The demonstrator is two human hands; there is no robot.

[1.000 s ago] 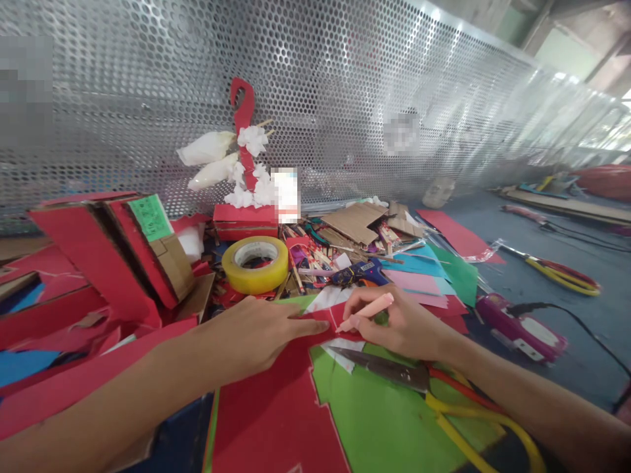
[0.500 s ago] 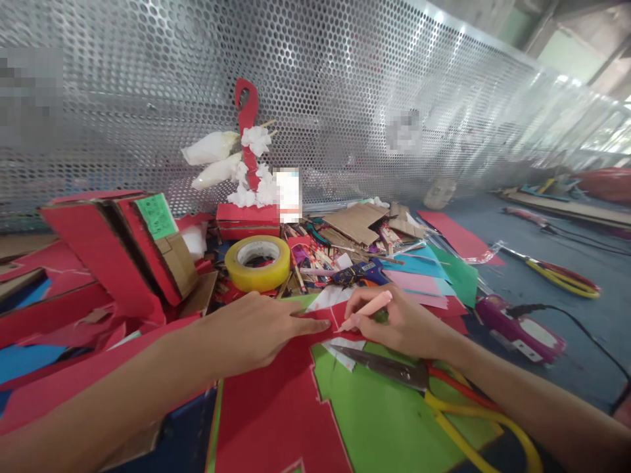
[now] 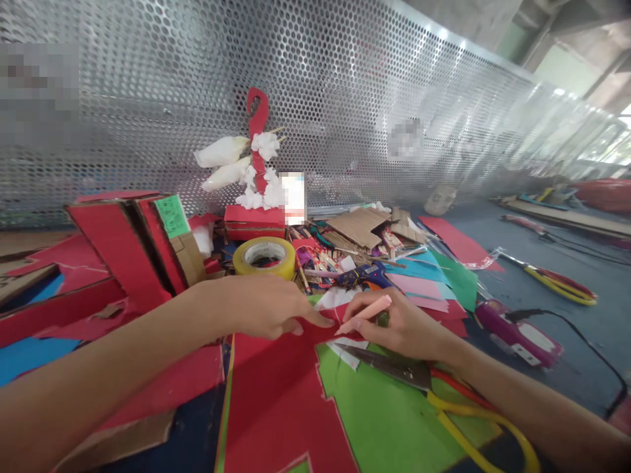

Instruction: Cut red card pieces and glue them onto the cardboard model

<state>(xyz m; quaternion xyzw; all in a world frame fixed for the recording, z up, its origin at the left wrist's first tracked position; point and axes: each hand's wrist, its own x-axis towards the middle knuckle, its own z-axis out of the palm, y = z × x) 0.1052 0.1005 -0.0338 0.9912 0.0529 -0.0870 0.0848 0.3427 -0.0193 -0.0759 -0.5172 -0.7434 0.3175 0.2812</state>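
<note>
My right hand (image 3: 394, 322) is closed around a pale pink pen (image 3: 367, 313), its tip down on a sheet of red card (image 3: 276, 387) near a white line. Just left of the tip, my left hand (image 3: 269, 309) rests on the same card with the index finger stretched out and the thumb apart, holding nothing. The red card has a stepped, white-edged outline and lies over a green sheet (image 3: 384, 414). Scissors (image 3: 409, 373) with yellow and orange handles lie on the green sheet, partly under my right forearm. White paper scraps (image 3: 348, 351) show beneath the blades.
A yellow tape roll (image 3: 263, 256), a blue glue gun (image 3: 362, 274) and cardboard scraps (image 3: 357, 226) lie beyond my hands. Red boxes (image 3: 118, 249) stand left. A purple device (image 3: 517, 334) with a cable and more scissors (image 3: 557, 282) are right. Perforated metal mesh (image 3: 335, 98) rises behind.
My left hand has shifted slightly, its thumb now showing below the index finger. The pen tip has moved slightly down and left on the card. The view has turned a little.
</note>
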